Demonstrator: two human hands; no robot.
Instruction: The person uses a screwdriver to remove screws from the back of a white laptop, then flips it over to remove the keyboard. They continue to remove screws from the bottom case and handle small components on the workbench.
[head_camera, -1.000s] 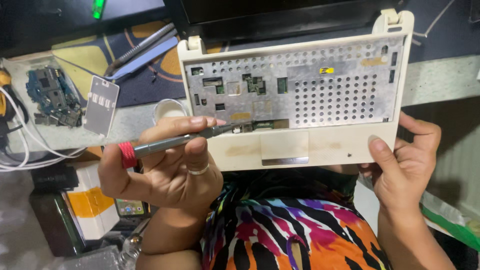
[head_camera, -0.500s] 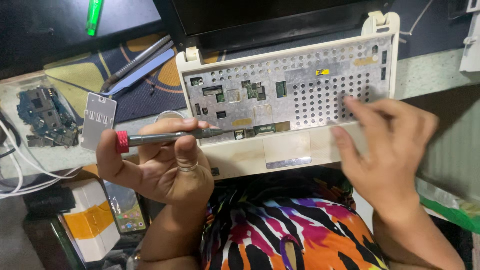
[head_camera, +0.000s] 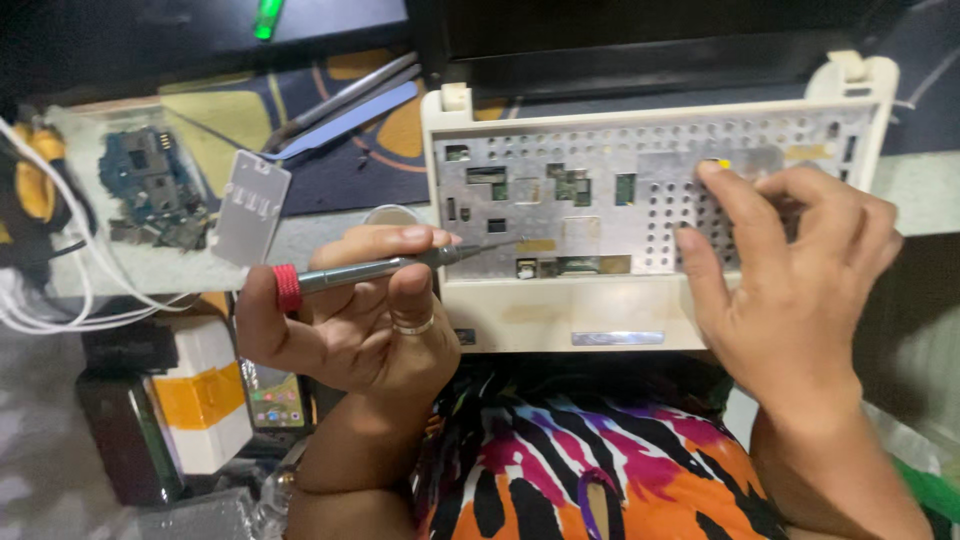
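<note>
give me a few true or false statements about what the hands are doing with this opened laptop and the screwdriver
1. The left hand holds a screwdriver with a red end cap. True.
2. The right hand grips the screwdriver. False: it rests with spread fingers on the perforated metal plate of the cream laptop base.
3. The screwdriver's tip points toward the metal plate. True.
4. A ring sits on a finger of the left hand. True.
5. The blue circuit board lies on the laptop's metal plate. False: it lies off to the left, apart from the laptop.
6. The laptop base is black. False: its casing is cream coloured.
</note>
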